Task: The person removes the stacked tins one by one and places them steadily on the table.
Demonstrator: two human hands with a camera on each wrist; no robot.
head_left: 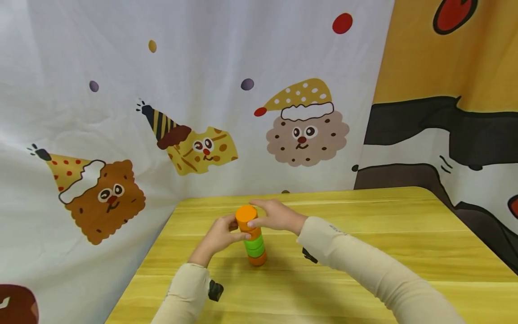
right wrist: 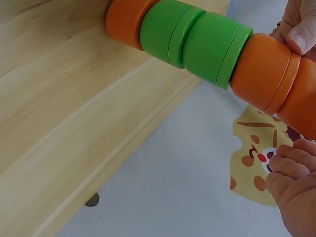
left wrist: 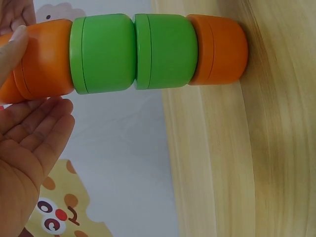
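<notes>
Cartoon-printed cloth [head_left: 210,67] hangs behind and to both sides of a pale, wood-grained surface [head_left: 404,234]. On that surface stands a stack [head_left: 254,245] of five cups, between the person's two hands and just beyond the cream sleeves [head_left: 182,288]. From the base up it runs: an orange bottom cup [left wrist: 222,49], two green cups [left wrist: 106,54], an orange second cup [left wrist: 52,59] next to the highest, and an orange top cup [head_left: 246,213].

Its long axis is upright, and that sets how the hands meet it — from opposite sides, across the axis, one higher than the other. Neither is clearly nearer; both are at the upper end. For the left hand [head_left: 220,232] the stack lies to its right; for the right hand [head_left: 280,216], to its left, and this hand sits higher.

The left fingers reach round the second cup, thumb pressed on its near side close to the joint with the top cup. The right fingers bend behind the top cup, thumb on its front, seemingly pinching it; the right wrist view shows some of those fingertips just off the side — how firmly they press I cannot tell.
</notes>
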